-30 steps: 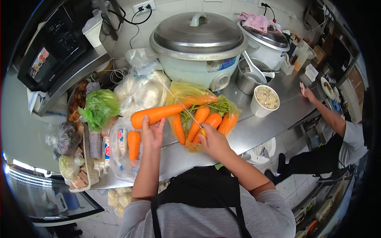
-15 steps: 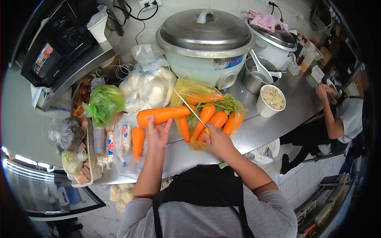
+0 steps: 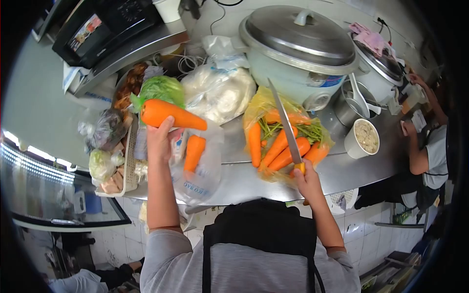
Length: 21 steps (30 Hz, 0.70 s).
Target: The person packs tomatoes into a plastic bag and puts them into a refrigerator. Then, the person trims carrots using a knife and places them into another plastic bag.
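A large carrot [image 3: 173, 115] is in my left hand [image 3: 159, 139], lifted in front of the green lettuce [image 3: 159, 91]. My right hand [image 3: 309, 181] is closed round the yellow handle of a knife [image 3: 286, 122], its long blade pointing up and away over the open yellow plastic bag [image 3: 250, 115]. Several carrots [image 3: 278, 148] with green stems lie in that bag. Another carrot [image 3: 194, 153] rests on a clear plastic bag [image 3: 207, 171] to the right of my left forearm.
A big rice cooker [image 3: 298, 58] stands behind the carrots. To the right are a metal pot [image 3: 348, 110] with ladles and a paper tub [image 3: 362, 139] of pale food. A plastic basket [image 3: 131, 161] of bagged vegetables sits left. A co-worker [image 3: 430, 146] is at the far right.
My left hand has carried the large carrot left, away from the yellow bag. The knife has swung from leaning left across the carrots to a steeper angle. The camera view has shifted.
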{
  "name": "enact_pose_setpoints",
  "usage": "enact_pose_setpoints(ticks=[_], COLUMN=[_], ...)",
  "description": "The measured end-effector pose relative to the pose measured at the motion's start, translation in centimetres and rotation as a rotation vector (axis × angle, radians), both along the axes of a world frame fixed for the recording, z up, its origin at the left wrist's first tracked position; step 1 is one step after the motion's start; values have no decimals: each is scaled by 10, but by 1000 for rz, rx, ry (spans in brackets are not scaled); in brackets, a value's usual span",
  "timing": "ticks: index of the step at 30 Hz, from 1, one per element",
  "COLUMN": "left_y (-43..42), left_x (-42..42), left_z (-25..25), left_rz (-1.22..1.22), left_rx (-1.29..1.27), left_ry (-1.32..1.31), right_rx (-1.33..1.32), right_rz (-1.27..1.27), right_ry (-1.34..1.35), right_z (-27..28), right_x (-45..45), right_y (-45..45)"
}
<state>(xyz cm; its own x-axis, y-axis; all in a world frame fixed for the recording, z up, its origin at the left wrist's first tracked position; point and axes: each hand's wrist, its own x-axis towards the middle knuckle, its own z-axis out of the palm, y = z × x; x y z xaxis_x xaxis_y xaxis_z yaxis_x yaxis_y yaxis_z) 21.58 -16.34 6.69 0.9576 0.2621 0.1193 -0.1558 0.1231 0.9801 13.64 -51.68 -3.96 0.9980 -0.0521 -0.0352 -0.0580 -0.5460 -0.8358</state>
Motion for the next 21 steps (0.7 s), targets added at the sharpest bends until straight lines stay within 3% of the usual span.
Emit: enact_pose_setpoints(ticks=[2,5,6,8,12,16,19,21], left_y=[17,53,55,55,51,35,23,31], left_x=[-7,-1,-2,-4,-2,18,37,71], left_z=[11,-49,-66,-91,-106,-97,-91,-96], left_rz=[42,28,31,-9,-72,91,-40,8], left_rx=[322,794,907,1235,1292,1529,1378,1186], left_ry=[122,79,175,649,647,449,313,232], right_rx=[25,51,57,64,68,79,94,67], right_rz=[2,8,16,25,17,-1,0,-18], right_ry=[3,18,29,28,-7,18,33,16], right_z=[-3,0,1,3,3,2,6,7], right_x=[-1,-1,0,0,0,-1,-5,-7], right_y=[0,2,2,3,1,-2,-4,-9])
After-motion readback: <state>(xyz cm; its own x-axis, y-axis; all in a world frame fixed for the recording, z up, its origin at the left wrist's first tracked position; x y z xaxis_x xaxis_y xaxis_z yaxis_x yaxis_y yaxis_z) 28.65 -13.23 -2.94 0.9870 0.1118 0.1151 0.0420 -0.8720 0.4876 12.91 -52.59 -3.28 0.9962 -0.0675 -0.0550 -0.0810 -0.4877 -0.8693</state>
